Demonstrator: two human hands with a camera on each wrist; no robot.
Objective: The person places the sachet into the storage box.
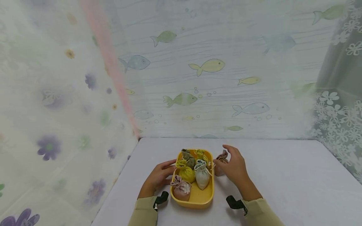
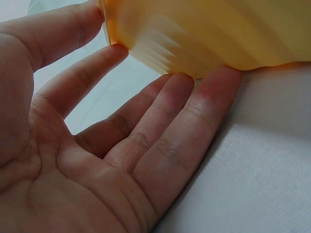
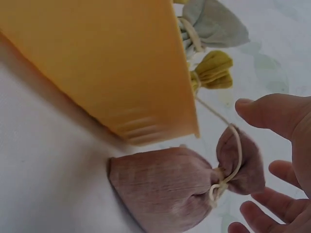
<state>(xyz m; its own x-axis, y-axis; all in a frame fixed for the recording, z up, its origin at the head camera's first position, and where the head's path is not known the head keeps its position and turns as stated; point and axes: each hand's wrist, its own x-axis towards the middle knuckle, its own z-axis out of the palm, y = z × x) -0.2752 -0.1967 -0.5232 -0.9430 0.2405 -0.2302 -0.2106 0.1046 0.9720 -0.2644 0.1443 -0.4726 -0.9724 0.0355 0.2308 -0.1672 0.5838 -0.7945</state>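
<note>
My left hand [image 1: 159, 176] touches the left side of a yellow plastic bin [image 1: 198, 205]; in the left wrist view its fingertips rest against the bin's wall [image 2: 204, 39], fingers mostly straight. Just outside the bin's right side stands a mauve drawstring pouch [image 3: 165, 187], tied with cream cord. Around its gathered neck, my right hand [image 1: 236, 168] is spread, thumb and fingers apart; the right wrist view shows a gap between them and the cloth. Inside the bin sit a dull green pouch [image 1: 189, 159], two yellow pouches [image 1: 185, 173], a pale grey pouch [image 1: 202, 179] and another mauve pouch [image 1: 182, 193].
A white-covered table [image 1: 285, 182] lies under everything. Behind it hangs a fish-patterned curtain [image 1: 181, 81], with a flower-patterned one [image 1: 56, 103] at the left. Each wrist carries a black camera mount [image 1: 234, 202].
</note>
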